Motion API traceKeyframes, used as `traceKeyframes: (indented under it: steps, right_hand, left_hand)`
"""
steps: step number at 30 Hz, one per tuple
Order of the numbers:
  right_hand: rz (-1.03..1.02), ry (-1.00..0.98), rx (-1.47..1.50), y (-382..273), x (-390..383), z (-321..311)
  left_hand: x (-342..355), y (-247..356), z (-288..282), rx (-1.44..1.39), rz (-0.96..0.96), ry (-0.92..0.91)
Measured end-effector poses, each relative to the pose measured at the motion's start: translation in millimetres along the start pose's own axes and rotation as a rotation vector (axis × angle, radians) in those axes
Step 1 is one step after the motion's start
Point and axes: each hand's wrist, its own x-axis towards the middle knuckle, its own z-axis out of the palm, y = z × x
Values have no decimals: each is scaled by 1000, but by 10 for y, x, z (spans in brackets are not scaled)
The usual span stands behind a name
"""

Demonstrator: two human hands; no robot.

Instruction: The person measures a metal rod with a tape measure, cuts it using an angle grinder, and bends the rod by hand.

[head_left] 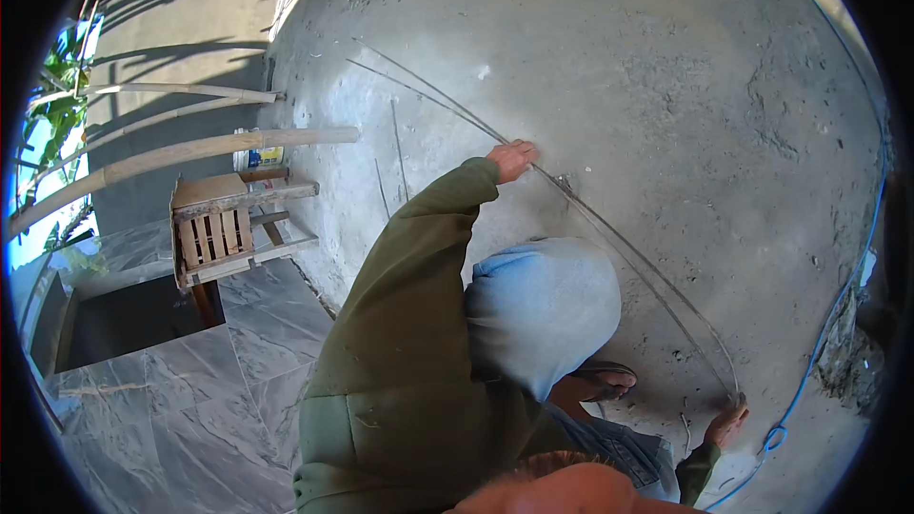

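Two long, thin metal rods lie slantwise low over the rough concrete floor. They run close together near the middle, spread toward the far left, and meet again at the lower right. My left hand is closed around them about midway, its arm stretched out in a green sleeve. At their near right end, my right hand has its fingers pressed together where the rods meet; the exact grip is partly hidden. My bent knee in light blue trousers is between the hands, and a sandaled foot stands close to the rods.
Two shorter rods lie left of my left hand. Bamboo poles, a small wooden stool and a bucket stand at the left, beside grey marbled tiles. A blue hose curves along the right.
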Motion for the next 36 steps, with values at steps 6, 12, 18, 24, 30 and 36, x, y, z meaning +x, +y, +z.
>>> traceKeyframes:
  steps: [6, 12, 18, 24, 30, 36]
  right_hand:
    - [-201, -96, -74, 107, -189, -376]
    - [-181, -362, -114, 196, -294, -541]
    - [-185, -262, -130, -63, -228, -668]
    - [-268, -180, -37, 102, -281, -579]
    - [-236, -185, -61, 74, -251, -554]
    - [-181, -289, 13, 106, -455, -463]
  left_hand:
    - [-164, 71, 346, -154, -400, 632]
    - [62, -222, 448, -798, -1157, 761]
    - [67, -359, 651, -731, -1135, 844]
    - [116, -480, 822, -809, -1137, 905]
    - [68, -659, 924, -825, -1109, 1040]
    - [130, -378, 772, -910, -1261, 1061]
